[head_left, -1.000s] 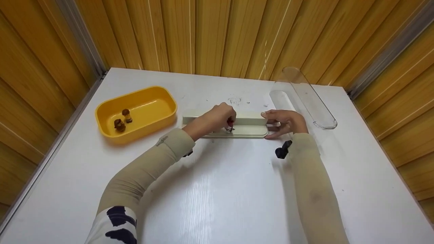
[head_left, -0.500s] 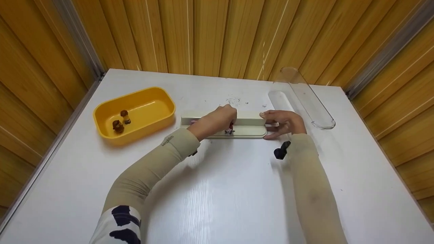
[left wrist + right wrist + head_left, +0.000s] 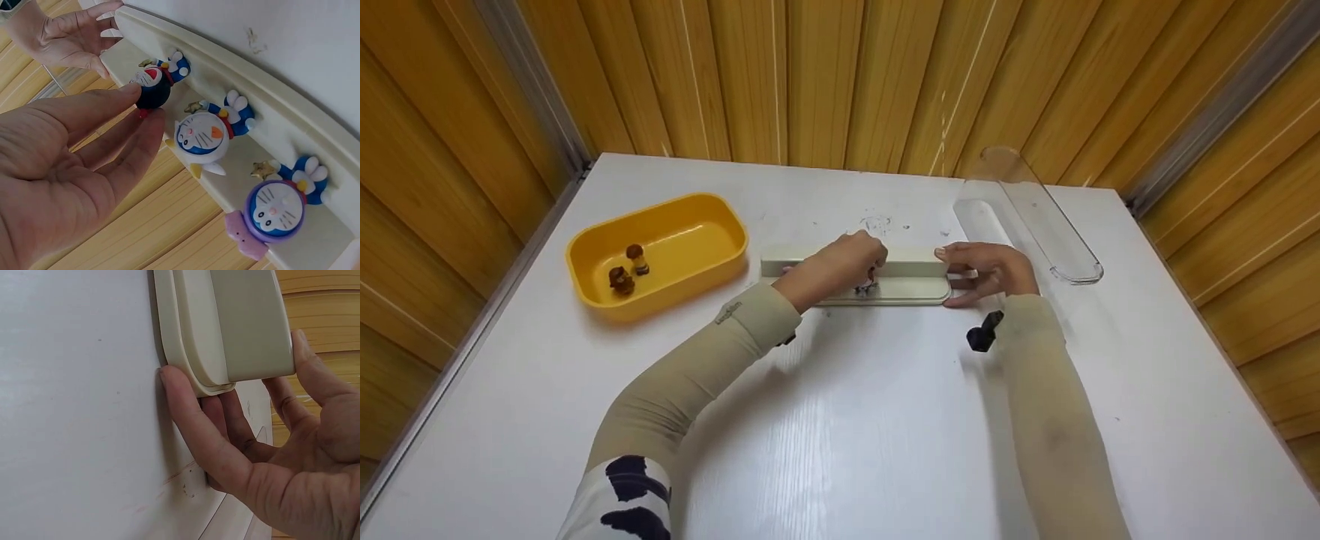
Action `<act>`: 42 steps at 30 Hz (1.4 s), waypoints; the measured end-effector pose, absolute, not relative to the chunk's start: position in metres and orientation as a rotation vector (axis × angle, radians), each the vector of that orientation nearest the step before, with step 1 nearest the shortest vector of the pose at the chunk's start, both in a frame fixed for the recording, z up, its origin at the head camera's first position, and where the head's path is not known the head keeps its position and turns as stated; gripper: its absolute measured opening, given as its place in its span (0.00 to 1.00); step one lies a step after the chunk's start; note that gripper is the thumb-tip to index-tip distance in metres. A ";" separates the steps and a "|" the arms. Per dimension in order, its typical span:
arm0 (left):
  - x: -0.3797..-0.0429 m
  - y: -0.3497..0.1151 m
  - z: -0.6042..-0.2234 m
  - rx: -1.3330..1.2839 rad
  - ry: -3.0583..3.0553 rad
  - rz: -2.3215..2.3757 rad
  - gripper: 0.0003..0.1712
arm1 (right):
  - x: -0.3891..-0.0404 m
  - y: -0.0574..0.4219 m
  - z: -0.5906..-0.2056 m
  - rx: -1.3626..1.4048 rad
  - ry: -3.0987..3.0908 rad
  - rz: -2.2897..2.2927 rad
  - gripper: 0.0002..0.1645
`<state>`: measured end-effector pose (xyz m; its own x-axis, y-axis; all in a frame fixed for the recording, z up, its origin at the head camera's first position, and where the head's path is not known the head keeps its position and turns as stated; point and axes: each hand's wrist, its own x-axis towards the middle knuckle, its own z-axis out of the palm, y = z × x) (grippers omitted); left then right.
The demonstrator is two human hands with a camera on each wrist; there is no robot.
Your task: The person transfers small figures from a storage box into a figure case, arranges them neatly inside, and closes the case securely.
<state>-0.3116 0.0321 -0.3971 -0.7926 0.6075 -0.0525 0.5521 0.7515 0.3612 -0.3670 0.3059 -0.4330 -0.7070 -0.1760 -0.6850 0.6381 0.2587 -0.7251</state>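
Note:
With thumb and fingers, my left hand [image 3: 840,266] pinches the head of a small blue-and-white cat figurine [image 3: 154,90]. It stands on the step of a long cream display base [image 3: 915,291]. Beside it in the left wrist view are a white-hooded cat figurine [image 3: 202,135] and a purple-hooded one [image 3: 275,208] with a pink star-shaped piece; each has a gold star at its side. My right hand [image 3: 994,266] grips the right end of the base, thumb and fingers around its edges, seen closely in the right wrist view.
A yellow bin [image 3: 682,291] at the left holds a brown-headed figurine [image 3: 637,259] and a darker brown one [image 3: 621,280]. A clear plastic cover [image 3: 1054,232] lies at the back right. Wood-patterned panels [image 3: 825,82] enclose the white table [image 3: 885,435].
My left forearm has shifted slightly right, and a pink bit near the base's left end now shows. The left hand keeps its pinch on the figurine; the right hand stays on the base.

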 end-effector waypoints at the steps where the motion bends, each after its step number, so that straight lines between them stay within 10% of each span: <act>1: -0.311 0.032 -0.397 0.927 2.781 0.497 0.12 | -0.367 0.306 -0.432 0.416 1.853 -1.519 0.30; 27: -0.313 0.016 -0.390 0.879 2.775 0.437 0.17 | -0.365 0.307 -0.433 0.443 1.856 -1.544 0.30; 42: -0.339 -0.110 -0.350 0.563 2.785 0.347 0.25 | -0.366 0.308 -0.431 0.447 1.858 -1.538 0.26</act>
<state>-0.3394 -0.1096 -0.3499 -0.8855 0.4086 -0.2212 0.3418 0.8953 0.2858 -0.3665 0.3085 -0.4310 -0.7138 -0.1538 -0.6833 0.6425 0.2444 -0.7262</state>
